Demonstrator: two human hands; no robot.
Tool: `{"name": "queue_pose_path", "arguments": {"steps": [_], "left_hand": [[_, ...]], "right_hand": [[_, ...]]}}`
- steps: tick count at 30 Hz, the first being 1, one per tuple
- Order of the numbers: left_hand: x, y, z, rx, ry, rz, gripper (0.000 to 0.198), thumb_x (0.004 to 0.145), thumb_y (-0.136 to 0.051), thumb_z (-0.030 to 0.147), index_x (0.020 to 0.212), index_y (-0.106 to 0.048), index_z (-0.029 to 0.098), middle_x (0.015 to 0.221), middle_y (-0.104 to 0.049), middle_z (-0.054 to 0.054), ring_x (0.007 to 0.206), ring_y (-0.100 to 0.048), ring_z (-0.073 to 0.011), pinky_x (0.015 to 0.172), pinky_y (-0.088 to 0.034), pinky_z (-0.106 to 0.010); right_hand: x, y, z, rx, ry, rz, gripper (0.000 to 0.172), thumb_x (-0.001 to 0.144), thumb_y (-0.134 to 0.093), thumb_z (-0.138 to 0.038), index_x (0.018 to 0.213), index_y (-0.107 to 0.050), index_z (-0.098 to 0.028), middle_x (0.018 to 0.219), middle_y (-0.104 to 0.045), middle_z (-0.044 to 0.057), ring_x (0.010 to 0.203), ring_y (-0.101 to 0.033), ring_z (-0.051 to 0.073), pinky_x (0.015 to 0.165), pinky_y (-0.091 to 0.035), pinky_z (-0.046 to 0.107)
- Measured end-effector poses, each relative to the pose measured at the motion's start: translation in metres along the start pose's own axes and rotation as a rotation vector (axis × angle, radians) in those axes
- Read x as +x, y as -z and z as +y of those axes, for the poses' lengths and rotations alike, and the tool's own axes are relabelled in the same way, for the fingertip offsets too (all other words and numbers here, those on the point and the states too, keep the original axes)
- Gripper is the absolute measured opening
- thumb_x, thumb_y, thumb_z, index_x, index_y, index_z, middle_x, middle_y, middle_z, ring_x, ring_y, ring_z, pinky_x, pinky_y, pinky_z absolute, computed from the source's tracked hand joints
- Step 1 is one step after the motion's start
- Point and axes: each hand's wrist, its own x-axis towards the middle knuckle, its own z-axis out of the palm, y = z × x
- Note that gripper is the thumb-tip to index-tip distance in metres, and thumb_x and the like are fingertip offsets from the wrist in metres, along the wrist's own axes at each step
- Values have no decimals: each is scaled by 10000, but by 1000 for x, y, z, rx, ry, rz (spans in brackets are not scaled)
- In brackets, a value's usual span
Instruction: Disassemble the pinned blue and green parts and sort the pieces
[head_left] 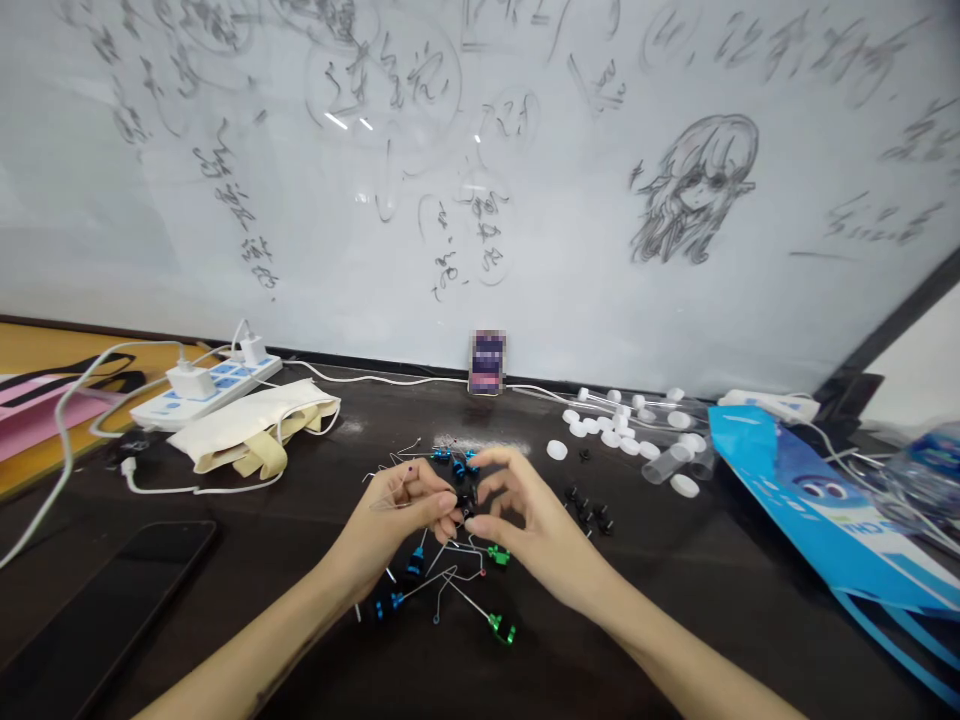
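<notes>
My left hand (397, 512) and my right hand (517, 510) meet over the dark table (300, 560), fingers pinched together around a small black piece (466, 500) with thin wire. Below and around the hands lie several small wired pieces: blue ones (454, 458), another blue one (391, 602) and green ones (502, 628). Thin silver wires (450, 575) spread out beneath the hands. What exactly each hand pinches is partly hidden by the fingers.
Small black caps (589, 510) lie right of my hands, white caps and clear tubes (637, 435) behind them. A cloth bag (251, 428) and power strip (202, 385) sit at left, a black phone (97, 610) at front left, a blue bag (825, 510) at right. A whiteboard (480, 170) rises behind.
</notes>
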Motion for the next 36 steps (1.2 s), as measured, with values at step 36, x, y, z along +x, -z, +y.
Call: {"name": "queue_pose_path", "arguments": {"steps": [36], "left_hand": [[-1,1,0,50,2,-34,192,776,-700,250,798,-551,131,681,-685,-30,581,-620,-108,568,-502,-217]], "right_hand": [[3,6,4,-18,-25,-130,227,936,-448,-384,885,-556,-192,711,-571,-6,613,-524,122,588,-413,261]]}}
